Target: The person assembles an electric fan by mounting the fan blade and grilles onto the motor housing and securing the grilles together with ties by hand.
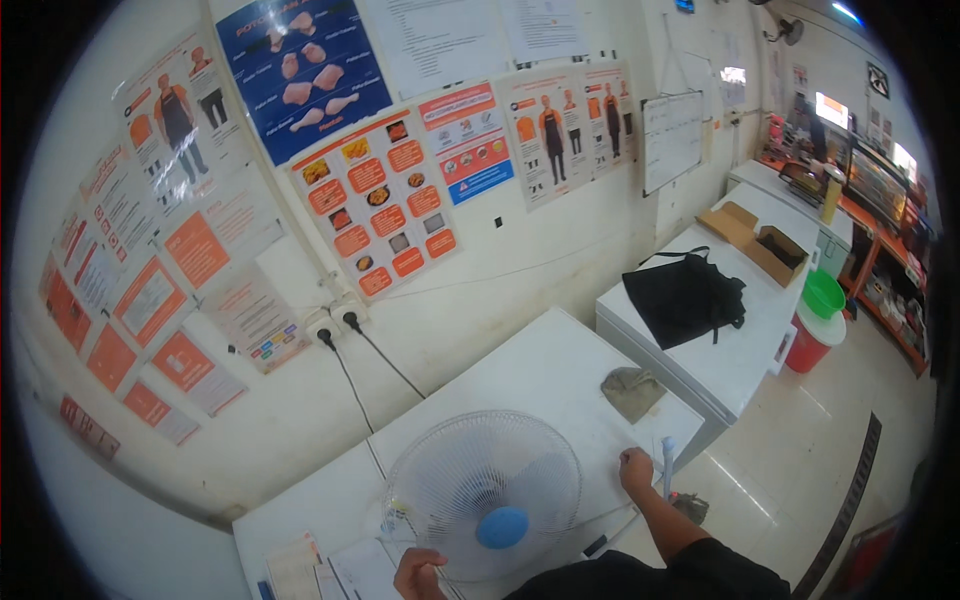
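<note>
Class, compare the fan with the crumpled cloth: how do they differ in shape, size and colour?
Shape: the fan has a round wire guard, while the cloth is crumpled and irregular.
Size: the fan looks much larger in this view than the cloth.
Colour: the fan is pale with a blue centre; the cloth is dull grey-brown.
Shared: both appear against the white top.

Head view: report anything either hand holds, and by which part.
Left hand: close beside the fan, grip unclear. Right hand: nothing visibly held.
</note>
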Action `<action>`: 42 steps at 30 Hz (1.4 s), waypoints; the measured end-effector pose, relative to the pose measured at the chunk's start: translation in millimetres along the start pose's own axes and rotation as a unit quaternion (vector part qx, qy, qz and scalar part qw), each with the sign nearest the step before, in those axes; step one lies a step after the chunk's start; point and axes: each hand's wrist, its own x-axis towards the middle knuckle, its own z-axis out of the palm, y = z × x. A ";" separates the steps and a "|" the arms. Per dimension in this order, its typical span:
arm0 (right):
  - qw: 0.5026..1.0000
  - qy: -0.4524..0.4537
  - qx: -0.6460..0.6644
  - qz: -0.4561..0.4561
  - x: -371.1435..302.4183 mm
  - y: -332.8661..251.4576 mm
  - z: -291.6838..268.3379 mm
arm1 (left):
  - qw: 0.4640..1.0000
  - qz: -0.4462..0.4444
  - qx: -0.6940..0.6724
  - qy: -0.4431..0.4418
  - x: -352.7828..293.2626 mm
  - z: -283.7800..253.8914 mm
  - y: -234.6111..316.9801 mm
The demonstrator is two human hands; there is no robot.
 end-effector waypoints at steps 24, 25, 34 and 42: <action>0.653 -0.481 0.581 0.068 -19.6 -196.5 -148.2 | 0.967 -0.084 0.050 -0.237 0.6 150.5 8.6; 0.654 -0.476 0.582 0.076 -16.4 -196.3 -147.1 | 0.964 -0.087 0.050 -0.245 0.3 149.0 7.6; 0.684 -0.497 0.534 -0.009 22.2 -178.0 -130.9 | 0.965 -0.158 0.025 -0.207 0.4 155.1 -4.3; 0.553 -0.464 0.650 0.236 16.0 -175.6 -126.9 | 0.958 -0.098 0.069 -0.260 16.5 189.7 1.3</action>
